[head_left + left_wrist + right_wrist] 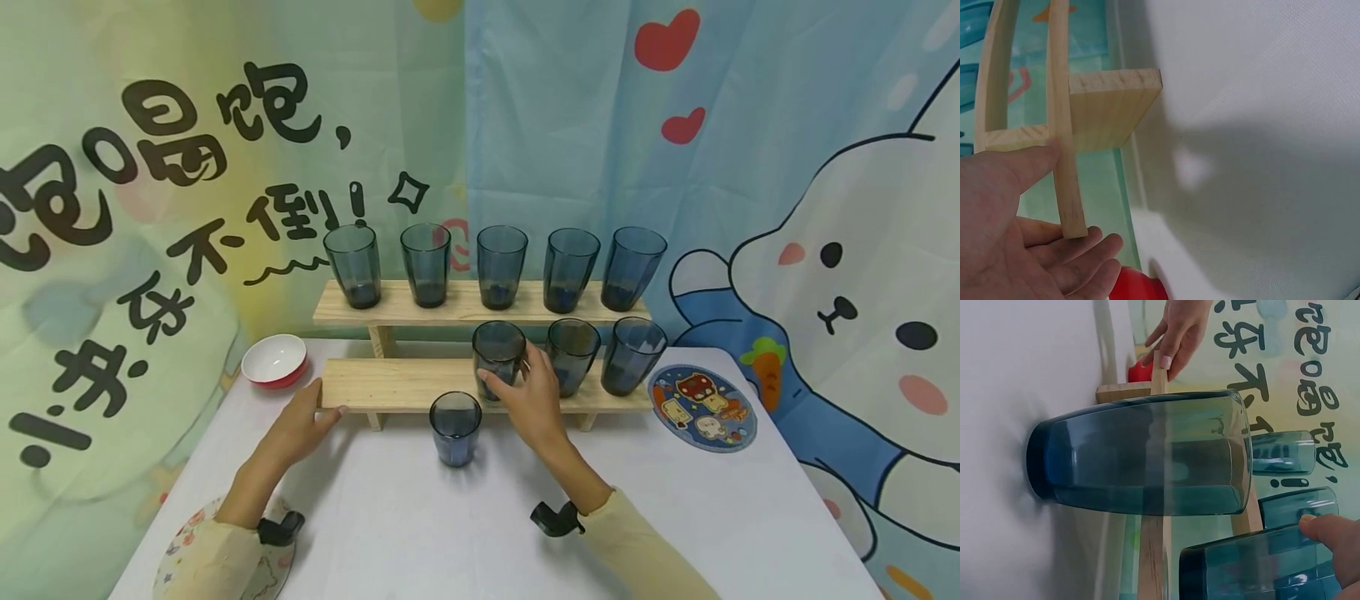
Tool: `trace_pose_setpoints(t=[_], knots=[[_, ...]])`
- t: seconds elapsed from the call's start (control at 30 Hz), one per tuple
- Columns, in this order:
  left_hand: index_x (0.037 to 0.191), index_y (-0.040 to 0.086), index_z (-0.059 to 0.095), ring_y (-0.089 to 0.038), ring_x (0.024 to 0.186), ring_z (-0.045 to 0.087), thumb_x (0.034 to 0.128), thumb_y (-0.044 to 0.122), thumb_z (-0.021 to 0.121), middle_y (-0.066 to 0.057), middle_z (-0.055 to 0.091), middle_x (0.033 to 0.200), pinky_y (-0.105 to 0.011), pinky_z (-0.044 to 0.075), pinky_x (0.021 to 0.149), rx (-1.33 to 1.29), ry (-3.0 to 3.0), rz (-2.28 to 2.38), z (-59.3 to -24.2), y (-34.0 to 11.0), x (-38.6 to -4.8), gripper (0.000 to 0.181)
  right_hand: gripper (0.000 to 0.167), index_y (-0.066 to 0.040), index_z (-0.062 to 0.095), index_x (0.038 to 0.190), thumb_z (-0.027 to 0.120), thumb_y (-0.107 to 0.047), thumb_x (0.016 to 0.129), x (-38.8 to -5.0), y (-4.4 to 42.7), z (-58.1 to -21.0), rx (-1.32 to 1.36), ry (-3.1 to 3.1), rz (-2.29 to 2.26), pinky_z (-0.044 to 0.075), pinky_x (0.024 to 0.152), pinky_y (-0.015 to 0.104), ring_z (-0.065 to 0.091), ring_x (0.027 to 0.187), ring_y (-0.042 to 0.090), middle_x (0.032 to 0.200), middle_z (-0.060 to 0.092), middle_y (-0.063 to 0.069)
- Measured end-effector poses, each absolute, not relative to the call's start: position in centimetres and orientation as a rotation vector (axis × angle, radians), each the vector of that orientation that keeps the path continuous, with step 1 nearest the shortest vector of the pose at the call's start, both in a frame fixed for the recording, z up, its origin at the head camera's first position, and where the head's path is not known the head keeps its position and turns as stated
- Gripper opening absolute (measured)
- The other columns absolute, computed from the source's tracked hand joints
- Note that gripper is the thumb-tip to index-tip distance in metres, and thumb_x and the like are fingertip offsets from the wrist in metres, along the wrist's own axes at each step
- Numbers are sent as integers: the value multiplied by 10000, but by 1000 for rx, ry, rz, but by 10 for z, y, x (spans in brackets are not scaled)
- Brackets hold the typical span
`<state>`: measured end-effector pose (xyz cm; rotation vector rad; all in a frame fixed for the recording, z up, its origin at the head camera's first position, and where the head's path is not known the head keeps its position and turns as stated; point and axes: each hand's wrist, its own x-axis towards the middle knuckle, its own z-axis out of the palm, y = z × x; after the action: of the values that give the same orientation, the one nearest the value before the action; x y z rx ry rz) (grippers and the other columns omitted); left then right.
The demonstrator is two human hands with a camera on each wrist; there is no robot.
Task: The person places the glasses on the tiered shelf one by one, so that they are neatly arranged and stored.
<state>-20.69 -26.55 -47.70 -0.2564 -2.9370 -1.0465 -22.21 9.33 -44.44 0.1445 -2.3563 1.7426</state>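
On the lower step of a two-tier wooden rack, my right hand grips a blue-grey drinking glass, thumb in front and fingers round its right side. The right wrist view shows the thumb against this glass. My left hand holds the left end of the lower board; in the left wrist view the thumb lies on one side of the plank and the fingers reach round its end. Another glass stands upright on the table before the rack.
Several matching glasses line the upper step, and two more stand at the lower step's right. A red-and-white bowl sits left of the rack, a round blue patterned mat right. Another patterned mat lies under the left forearm.
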Motion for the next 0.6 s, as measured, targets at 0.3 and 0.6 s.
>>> trace_pose_setpoints(t=[0.3, 0.6], knots=[[1482, -151, 396, -528, 1362, 518, 1046, 173, 670, -367, 547, 1420, -669, 407, 1123, -258, -2944, -1048, -477, -266, -207, 609, 907, -23, 346, 1618, 840, -340, 927, -231, 88, -445, 105, -2379, 1726, 366, 1240, 487, 433, 1491, 401, 1538, 429, 198], [1479, -155, 396, -532, 1370, 507, 1047, 176, 668, -373, 538, 1427, -671, 399, 1130, -259, -2943, -1047, -478, -266, -207, 608, 903, -33, 355, 1618, 835, -364, 929, -235, 86, -448, 72, -2395, 1705, 402, 1213, 510, 446, 1480, 408, 1528, 441, 193]])
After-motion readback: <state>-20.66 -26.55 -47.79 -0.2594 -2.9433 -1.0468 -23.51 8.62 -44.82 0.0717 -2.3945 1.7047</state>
